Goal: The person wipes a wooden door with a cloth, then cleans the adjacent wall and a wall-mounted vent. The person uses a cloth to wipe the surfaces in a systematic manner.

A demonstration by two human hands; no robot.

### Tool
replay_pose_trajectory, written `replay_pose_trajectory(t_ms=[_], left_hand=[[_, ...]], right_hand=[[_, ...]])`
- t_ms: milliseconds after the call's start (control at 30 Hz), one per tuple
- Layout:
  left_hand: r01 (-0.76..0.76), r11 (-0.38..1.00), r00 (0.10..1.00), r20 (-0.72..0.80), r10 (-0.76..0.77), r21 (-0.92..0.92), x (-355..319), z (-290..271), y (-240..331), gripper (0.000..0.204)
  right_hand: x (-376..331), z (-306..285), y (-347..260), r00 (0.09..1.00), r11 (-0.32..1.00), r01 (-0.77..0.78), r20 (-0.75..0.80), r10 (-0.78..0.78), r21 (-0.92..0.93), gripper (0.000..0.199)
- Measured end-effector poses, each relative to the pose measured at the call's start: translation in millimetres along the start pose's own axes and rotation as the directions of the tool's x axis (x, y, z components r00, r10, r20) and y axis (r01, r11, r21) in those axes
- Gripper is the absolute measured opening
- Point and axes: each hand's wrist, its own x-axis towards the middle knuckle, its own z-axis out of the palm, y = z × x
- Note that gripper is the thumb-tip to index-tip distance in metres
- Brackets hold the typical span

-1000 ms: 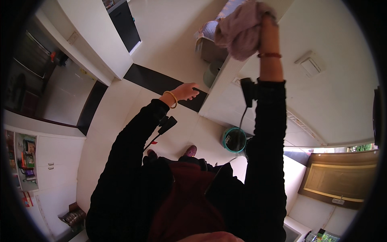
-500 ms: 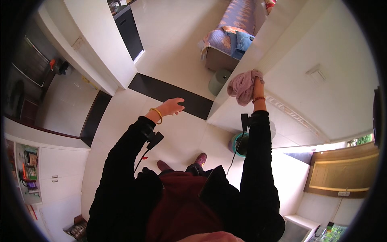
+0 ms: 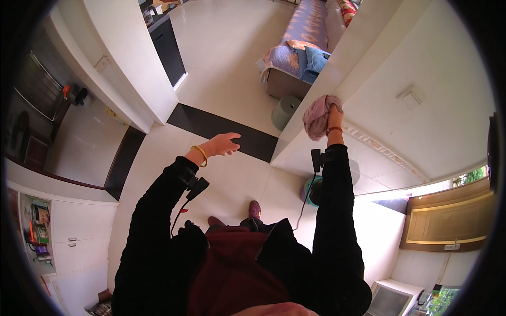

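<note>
My right hand [image 3: 333,113] is raised against a white wall [image 3: 400,79] and grips a bunched pink cloth [image 3: 318,116], which presses on the wall near its corner edge. My left hand [image 3: 223,144] is held out over the floor, palm down, fingers loosely spread, holding nothing. It wears a gold bangle at the wrist. Both arms are in black sleeves with small black devices strapped to the forearms.
A black floor strip [image 3: 221,130] crosses the pale tiled floor [image 3: 221,58]. A grey stool [image 3: 286,111] and a sofa with a blue cloth [image 3: 298,52] stand beyond the wall corner. A teal bucket [image 3: 312,190] sits by my feet. White cabinets [image 3: 79,226] stand at left.
My right hand with the pink cloth has come down the wall from high up. My left hand has stretched slightly further out and the view has tilted downward.
</note>
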Motion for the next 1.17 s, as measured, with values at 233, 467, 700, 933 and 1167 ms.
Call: replay_pose_trajectory(t_ms=[233, 467, 700, 933, 1167], left_hand=[[-0.143, 0.989, 0.989, 0.051, 0.141, 0.038, 41.6, 21.6, 37.0, 0.056], [-0.146, 0.985, 0.984, 0.113, 0.135, 0.097, 74.0, 41.7, 64.8, 0.057], [-0.143, 0.987, 0.985, 0.105, 0.134, 0.076, 86.9, 52.1, 62.2, 0.057], [-0.034, 0.999, 0.999, 0.040, 0.034, -0.013, 70.8, 31.4, 10.6, 0.055], [-0.149, 0.976, 0.966, -0.235, 0.109, -0.159, -4.6, -44.9, -104.0, 0.054]], right_hand=[[-7.7, 1.0, -14.6, 0.996, 0.983, 0.065, 0.047, -0.074, 0.173, 0.039], [15.0, -4.3, 16.3, 0.980, 0.972, 0.141, 0.115, -0.164, 0.187, 0.036], [6.4, -2.1, 25.8, 0.974, 0.951, -0.062, 0.228, -0.009, 0.303, 0.034], [-16.5, 54.7, 101.9, 0.813, 0.928, -0.190, 0.581, -0.034, 0.320, 0.051], [-79.7, 325.3, 246.6, 0.396, 0.811, 0.580, 0.846, -0.358, 0.072, 0.030]])
